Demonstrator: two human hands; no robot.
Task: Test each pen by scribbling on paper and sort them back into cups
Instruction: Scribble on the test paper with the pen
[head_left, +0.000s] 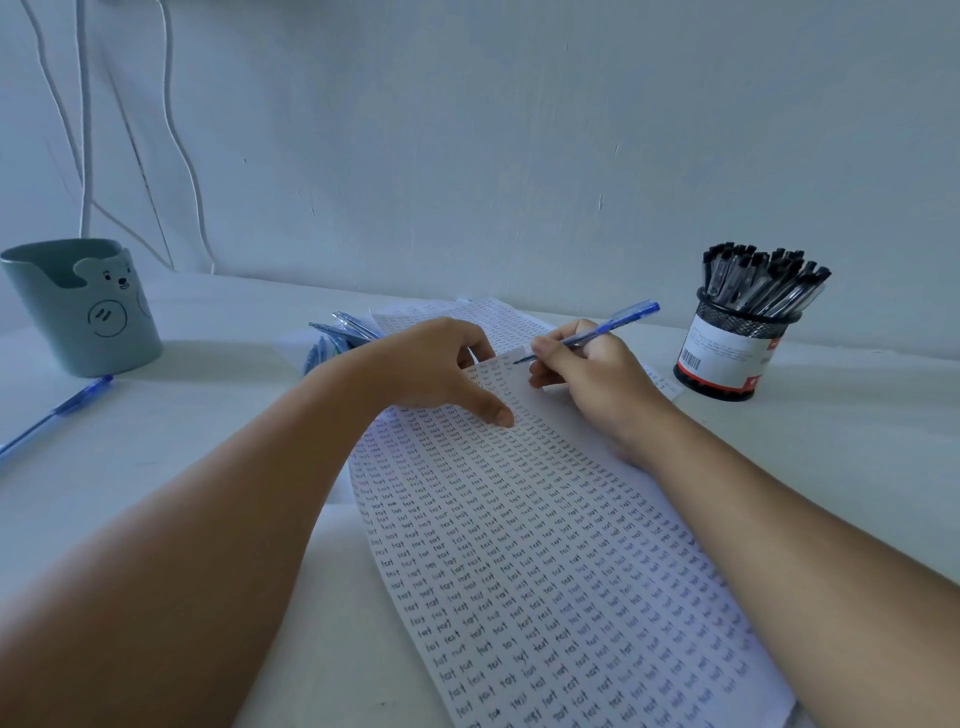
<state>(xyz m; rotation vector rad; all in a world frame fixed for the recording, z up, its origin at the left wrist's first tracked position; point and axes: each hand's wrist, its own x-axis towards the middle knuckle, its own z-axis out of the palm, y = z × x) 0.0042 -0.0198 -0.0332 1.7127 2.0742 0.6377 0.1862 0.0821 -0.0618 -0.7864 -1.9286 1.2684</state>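
Dim bluish light, soft shadows; wide-angle bending at edges, slightly soft

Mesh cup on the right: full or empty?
Full. The black mesh cup stands upright, packed with black-capped pens fanning out above its rim.

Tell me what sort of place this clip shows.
Probably a home or office desk against a plain wall: a white table, a mesh cup packed with pens, a bear cup, and cables hanging down the wall.
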